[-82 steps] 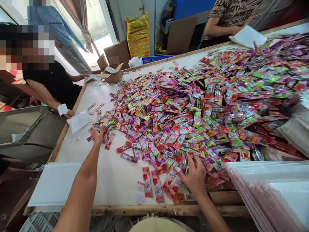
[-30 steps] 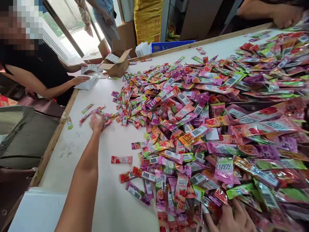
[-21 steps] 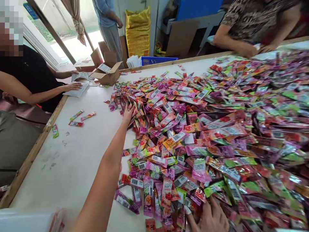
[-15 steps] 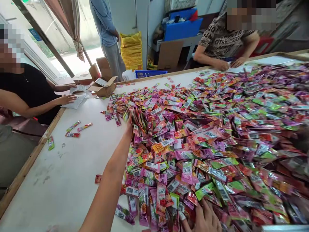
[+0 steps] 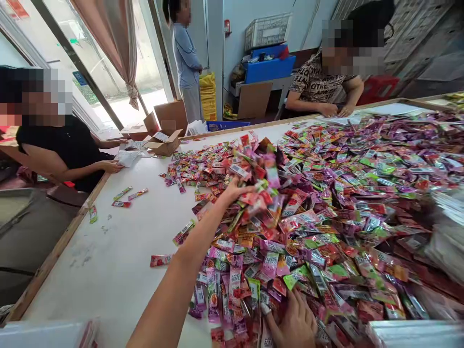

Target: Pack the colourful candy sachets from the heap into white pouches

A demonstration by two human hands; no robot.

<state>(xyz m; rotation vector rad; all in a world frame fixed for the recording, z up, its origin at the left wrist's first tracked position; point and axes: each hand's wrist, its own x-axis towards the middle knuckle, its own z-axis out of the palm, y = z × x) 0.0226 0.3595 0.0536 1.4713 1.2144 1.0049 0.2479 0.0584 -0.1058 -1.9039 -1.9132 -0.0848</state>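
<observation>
Left hand (image 5: 236, 191) seemingly shifting a bunch of sachets (image 5: 261, 199) over the heap (image 5: 326, 212) on the surface (image 5: 134, 251).
Blur hides whether it grips; the right hand (image 5: 295, 320) curls on near sachets, hold unclear. Keeping the bunch together would likely call for a cupped palm. The carton (image 5: 167, 149) is open, paper (image 5: 161, 137) at its mouth; the basket's (image 5: 228, 126) contents are hidden.

A tied-back pinkish-brown fabric curtain (image 5: 121, 48) is hanging by the bright doorway (image 5: 150, 72), and a person in a light-blue long-sleeved top (image 5: 186, 55) is standing there, kinda half-blocking a yellow plastic sack (image 5: 208, 96). Further right, a white slatted plastic basket (image 5: 268, 32) is sitting above a blue boxy thing (image 5: 270, 71), with a flat brown cardboard sheet (image 5: 254, 100) leaning below. A red plastic stool (image 5: 379, 88) is showing behind a seated person in a black-and-beige lettered shirt (image 5: 315, 82).
</observation>
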